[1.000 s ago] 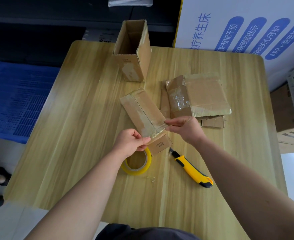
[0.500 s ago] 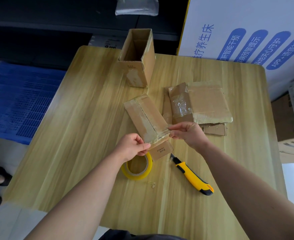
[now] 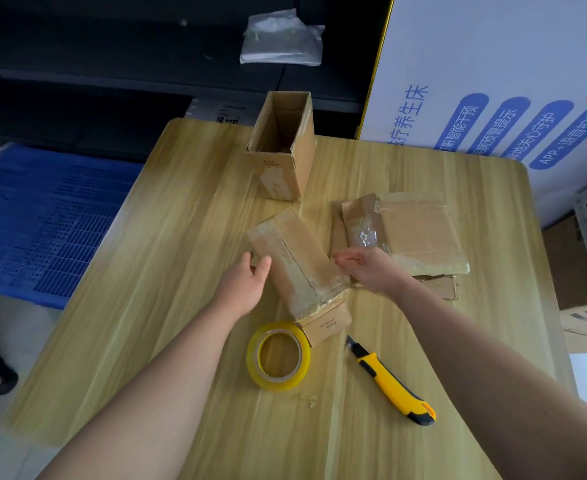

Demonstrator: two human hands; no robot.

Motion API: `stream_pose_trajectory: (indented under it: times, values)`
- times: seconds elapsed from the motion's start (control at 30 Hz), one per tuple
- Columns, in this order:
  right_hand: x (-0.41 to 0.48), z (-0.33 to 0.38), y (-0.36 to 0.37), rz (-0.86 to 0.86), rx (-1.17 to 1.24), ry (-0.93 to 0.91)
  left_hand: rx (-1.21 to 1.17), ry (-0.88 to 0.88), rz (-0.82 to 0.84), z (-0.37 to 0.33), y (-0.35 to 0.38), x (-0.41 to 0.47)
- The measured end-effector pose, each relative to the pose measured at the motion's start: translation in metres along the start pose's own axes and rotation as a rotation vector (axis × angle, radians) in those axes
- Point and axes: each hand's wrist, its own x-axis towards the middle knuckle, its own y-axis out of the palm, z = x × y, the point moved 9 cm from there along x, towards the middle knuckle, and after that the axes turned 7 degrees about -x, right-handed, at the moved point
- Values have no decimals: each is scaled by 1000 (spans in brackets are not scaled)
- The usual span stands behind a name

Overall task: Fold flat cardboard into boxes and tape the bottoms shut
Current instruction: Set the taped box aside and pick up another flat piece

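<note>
Since the tape roll [image 3: 278, 355] and the yellow knife [image 3: 392, 382] lie on the near side of both sets of fingers, back by the forearms, neither is under a fingertip. Between the hands lies the taped box [image 3: 299, 258], on its side. Its long axis runs from just beside the roll away and leftward past the left fingertips. The left hand [image 3: 247, 282] lays fairly straight fingers and thumb against the box's left wall, gripping nothing. The right hand [image 3: 368, 268] has loosely bent fingers at the box's right edge; whether they pinch tape or only touch, I cannot tell. Standing the box up looks like a two-handed turn. Beyond the right fingers lies the flat cardboard stack [image 3: 420, 233]; beyond the left, well apart, stands an upright box [image 3: 281, 150].
</note>
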Motion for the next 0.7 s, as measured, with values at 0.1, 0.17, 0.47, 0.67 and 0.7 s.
stream_pose_trajectory:
  times: [0.1, 0.17, 0.47, 0.67, 0.7]
  values:
    - [12, 18, 7, 18, 15, 26, -131, -46, 0, -5, -3, 14]
    - [19, 20, 14, 40, 89, 61, -329, -71, 50, -9, 1, 20]
    - [6, 49, -6, -65, 398, -38, -879, -79, -72, -21, -20, 17]
    - [-4, 32, 8, -74, 259, 99, -937, -94, -159, 4, -31, 5]
    - [-4, 21, 17, -55, 215, 170, -925, -81, -167, 9, -33, 4]
